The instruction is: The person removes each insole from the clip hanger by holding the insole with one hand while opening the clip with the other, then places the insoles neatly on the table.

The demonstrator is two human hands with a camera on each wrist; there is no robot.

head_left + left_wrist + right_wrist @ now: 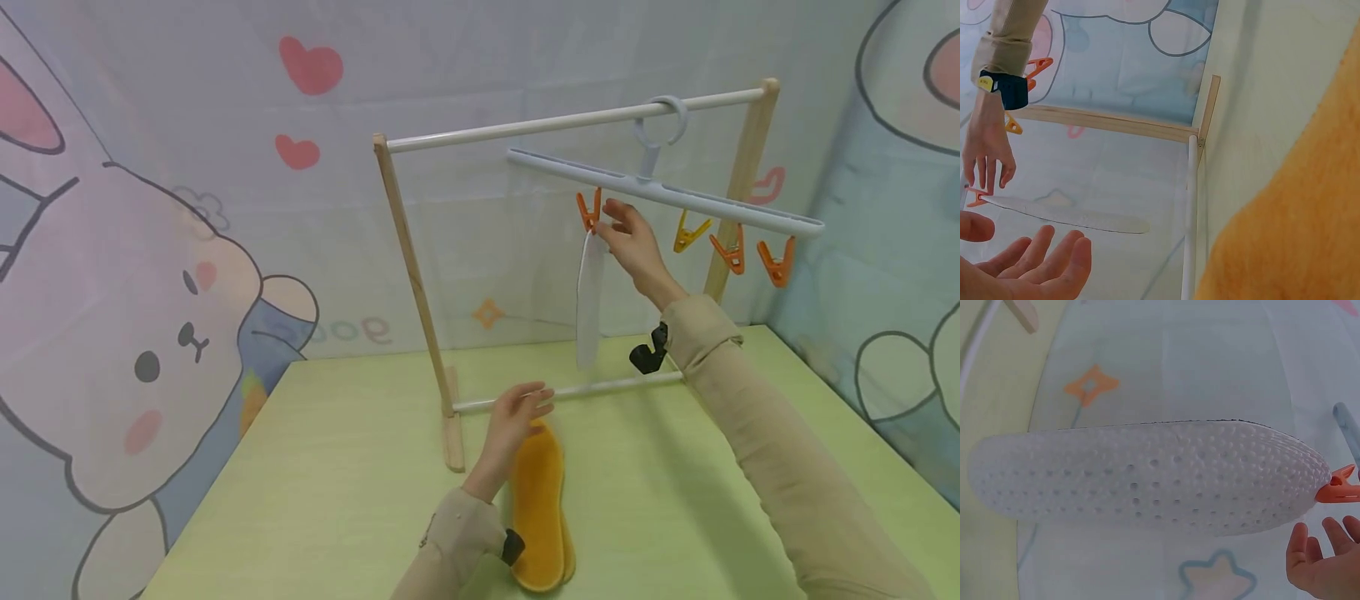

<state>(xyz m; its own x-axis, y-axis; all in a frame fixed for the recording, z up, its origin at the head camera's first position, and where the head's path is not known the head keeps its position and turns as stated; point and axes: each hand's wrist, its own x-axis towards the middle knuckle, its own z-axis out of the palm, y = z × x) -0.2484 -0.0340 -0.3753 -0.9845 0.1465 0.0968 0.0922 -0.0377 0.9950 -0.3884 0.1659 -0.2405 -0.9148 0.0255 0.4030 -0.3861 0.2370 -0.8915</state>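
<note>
A white insole (1154, 478) with a dimpled surface hangs upright from an orange clip (590, 212) on the pale grey hanger (570, 171). Close beside that clip is my right hand (637, 250); the right wrist view shows its fingers loosely bent, apart from clip and insole. Lower down, my left hand (513, 425) hovers over the table with relaxed fingers and nothing in them, below the insole. Under it lie yellow-orange insoles (538, 517), one partly covering another; their fuzzy surface (1297, 219) fills the right of the left wrist view.
The hanger hooks over the top bar (517, 128) of a wood-and-white rack. A yellow clip (690, 233) and two orange clips, including the outermost clip (777, 262), hang on its right half. The rack stands on a pale green table (337, 467) before a printed cloth backdrop.
</note>
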